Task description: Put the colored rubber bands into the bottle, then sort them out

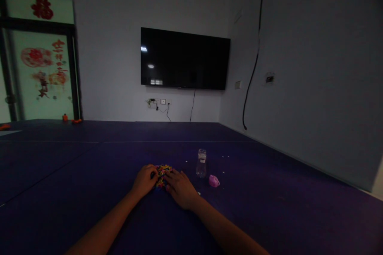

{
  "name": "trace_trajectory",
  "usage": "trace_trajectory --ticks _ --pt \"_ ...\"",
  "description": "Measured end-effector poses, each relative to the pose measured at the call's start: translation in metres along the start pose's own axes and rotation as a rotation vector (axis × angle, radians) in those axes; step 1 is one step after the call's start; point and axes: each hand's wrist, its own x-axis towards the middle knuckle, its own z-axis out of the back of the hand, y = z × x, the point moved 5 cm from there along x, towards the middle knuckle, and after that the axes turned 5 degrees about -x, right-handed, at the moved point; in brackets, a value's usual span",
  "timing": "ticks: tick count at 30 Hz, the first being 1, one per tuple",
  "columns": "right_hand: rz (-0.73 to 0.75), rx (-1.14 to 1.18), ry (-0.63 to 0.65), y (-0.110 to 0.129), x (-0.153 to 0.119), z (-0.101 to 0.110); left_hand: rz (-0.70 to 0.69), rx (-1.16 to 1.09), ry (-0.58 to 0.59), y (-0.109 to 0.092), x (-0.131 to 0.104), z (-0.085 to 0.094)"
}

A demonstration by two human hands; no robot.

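A small heap of thin, colourful bands or strands (pixel 164 168), mostly yellow with pink and blue, lies on the purple tabletop between my hands. At its left edge my left hand (pixel 145 181) has its fingers curled in against the heap, and what they pinch is hidden. My right hand (pixel 180 189) rests palm down with its fingers stretched over the right side of the heap. A clear bottle (pixel 201 164) without a lid stands upright to the right of that hand. Close by the bottle lies a pink lid-like piece (pixel 214 181).
The purple table surface (pixel 89 183) reaches to the far wall, with seams across it. Small white scraps (pixel 223 172) lie right of the bottle. Orange objects (pixel 65 117) sit at the far left. A black cable (pixel 254 65) hangs down the right wall; a television (pixel 185 59) is mounted ahead.
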Motion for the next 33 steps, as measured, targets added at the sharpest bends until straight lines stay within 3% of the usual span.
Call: trace_trajectory --ticks 10,18,33 --pt "-0.041 -0.014 -0.123 -0.008 0.004 0.001 0.048 -0.043 -0.044 0.008 0.003 0.004" --pt "-0.054 -0.019 -0.113 -0.01 0.004 -0.002 -0.006 -0.003 0.004 0.0 0.001 0.002" --pt "-0.064 -0.02 -0.152 -0.007 0.002 0.004 0.148 -0.231 -0.195 0.017 0.002 0.015"
